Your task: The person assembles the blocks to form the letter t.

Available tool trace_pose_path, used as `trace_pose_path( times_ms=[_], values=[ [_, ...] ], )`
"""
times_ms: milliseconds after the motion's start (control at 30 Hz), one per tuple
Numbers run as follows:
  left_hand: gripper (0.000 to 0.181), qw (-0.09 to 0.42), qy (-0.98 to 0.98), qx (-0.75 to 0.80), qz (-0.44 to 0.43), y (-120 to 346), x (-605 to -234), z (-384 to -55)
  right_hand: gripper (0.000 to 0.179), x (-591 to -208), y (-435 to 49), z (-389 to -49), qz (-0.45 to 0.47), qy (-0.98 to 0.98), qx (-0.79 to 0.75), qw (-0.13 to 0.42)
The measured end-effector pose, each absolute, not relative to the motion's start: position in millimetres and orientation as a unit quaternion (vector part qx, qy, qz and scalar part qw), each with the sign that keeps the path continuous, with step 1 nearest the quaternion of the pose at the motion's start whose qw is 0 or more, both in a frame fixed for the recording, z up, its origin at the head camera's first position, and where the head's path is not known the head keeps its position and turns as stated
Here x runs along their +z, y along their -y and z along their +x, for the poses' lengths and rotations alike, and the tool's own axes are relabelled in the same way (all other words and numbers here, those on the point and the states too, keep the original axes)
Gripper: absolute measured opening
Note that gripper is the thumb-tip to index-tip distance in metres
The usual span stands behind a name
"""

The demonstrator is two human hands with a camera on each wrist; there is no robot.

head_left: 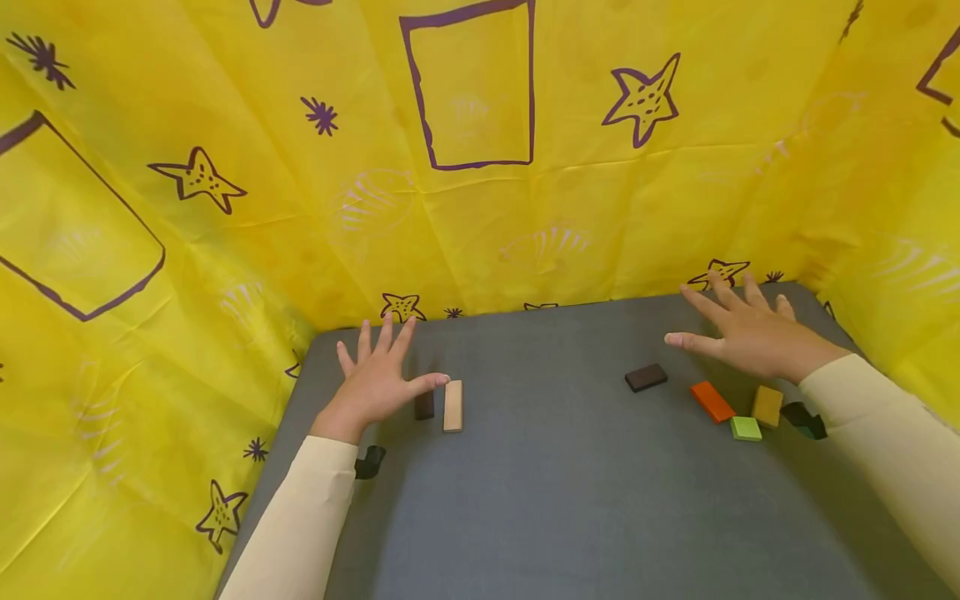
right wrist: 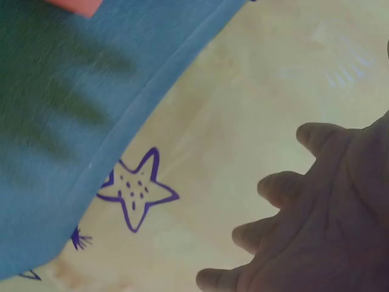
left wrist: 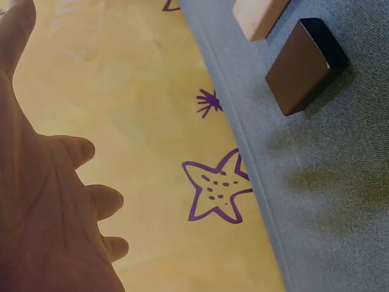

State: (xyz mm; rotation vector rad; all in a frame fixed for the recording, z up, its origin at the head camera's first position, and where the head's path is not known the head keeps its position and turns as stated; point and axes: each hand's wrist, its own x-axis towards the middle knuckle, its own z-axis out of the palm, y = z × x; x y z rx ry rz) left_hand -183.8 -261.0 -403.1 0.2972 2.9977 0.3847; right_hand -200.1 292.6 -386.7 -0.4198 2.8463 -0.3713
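Fingers spread, my left hand [head_left: 372,383] hovers above the left part of the table, holding nothing. Close to its thumb lie a dark brown block [head_left: 424,406], partly covered by the hand in the head view, and a pale wooden block [head_left: 453,407]. The left wrist view shows the brown block [left wrist: 307,66] beside the pale block [left wrist: 258,17]. Over the far right, my right hand [head_left: 757,333] is also spread and holds nothing. Below it lie another dark brown block [head_left: 646,377], an orange block [head_left: 712,402], a light green block [head_left: 746,428] and a mustard block [head_left: 767,407].
A grey cloth covers the table [head_left: 540,483]. Yellow patterned curtains [head_left: 480,225] hang along its back, left and right edges. The orange, green and mustard blocks lie close together on the right.
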Motion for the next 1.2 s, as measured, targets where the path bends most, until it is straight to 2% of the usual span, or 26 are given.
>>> trace_pose_path(
  times_ms=[267, 467, 733, 1000, 1200],
  values=[
    [0.118, 0.039, -0.978, 0.169, 0.113, 262, -399, -182, 0.091, -384, -291, -199, -0.158, -0.952, -0.222, 0.138],
    [0.110, 0.020, -0.966, 0.229, 0.121, 267, -393, -183, 0.080, -379, -295, -201, -0.174, -0.905, -0.355, 0.157],
    [0.098, 0.025, -0.922, 0.361, 0.136, 279, -383, -181, 0.058, -373, -303, -197, -0.205, -0.832, -0.491, 0.159],
    [0.094, 0.027, -0.830, 0.524, 0.188, 284, -391, -184, 0.065, -375, -309, -197, -0.241, -0.780, -0.559, 0.143],
    [0.104, 0.037, -0.739, 0.640, 0.205, 282, -398, -186, 0.070, -381, -310, -199, -0.264, -0.746, -0.596, 0.138]
  ],
)
